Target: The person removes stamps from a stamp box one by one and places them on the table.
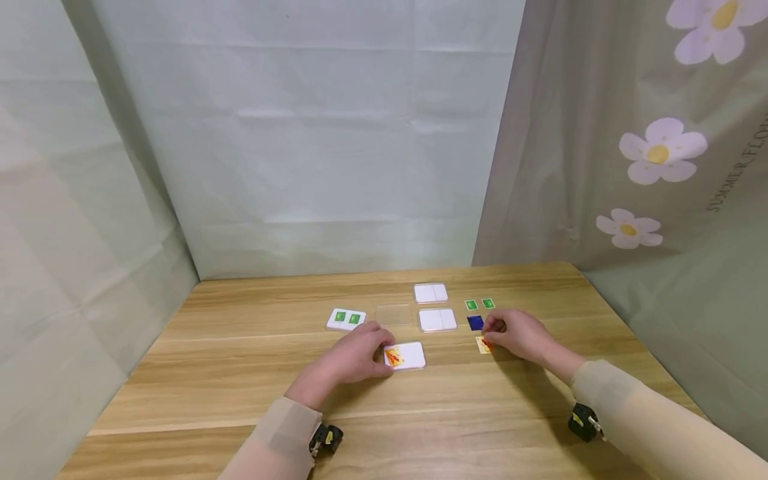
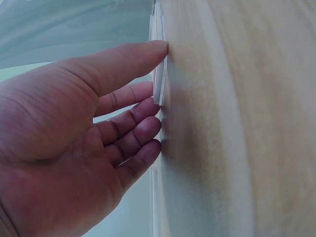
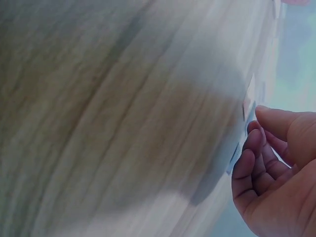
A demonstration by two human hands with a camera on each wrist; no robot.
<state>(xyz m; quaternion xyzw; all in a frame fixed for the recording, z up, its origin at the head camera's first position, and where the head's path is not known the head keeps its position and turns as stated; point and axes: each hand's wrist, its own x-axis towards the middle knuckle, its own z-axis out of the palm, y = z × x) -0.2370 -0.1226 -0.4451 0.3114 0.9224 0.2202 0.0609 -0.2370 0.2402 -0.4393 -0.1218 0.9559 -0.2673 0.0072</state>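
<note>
My left hand (image 1: 359,353) grips the left end of a clear-cased white card (image 1: 411,355), thumb on the near edge and fingers toward the far edge. An orange picture square (image 1: 393,357) fills the card's left half. In the left wrist view the case (image 2: 159,74) is seen edge-on, between thumb and forefinger. My right hand (image 1: 521,335) is low over the table with bent fingers, thumb at the right edge of a loose orange picture square (image 1: 482,345). Its forefinger is beside a dark blue square (image 1: 475,323). Both squares lie on the table; the fingertips' exact contact is unclear.
Behind the left hand lies a cased card with two green squares (image 1: 347,319). A clear plastic piece (image 1: 394,315) and two blank white cards (image 1: 437,320) lie further right. Two loose green squares (image 1: 471,305) sit behind the blue one. Curtains (image 1: 336,167) border the wooden table (image 1: 432,427).
</note>
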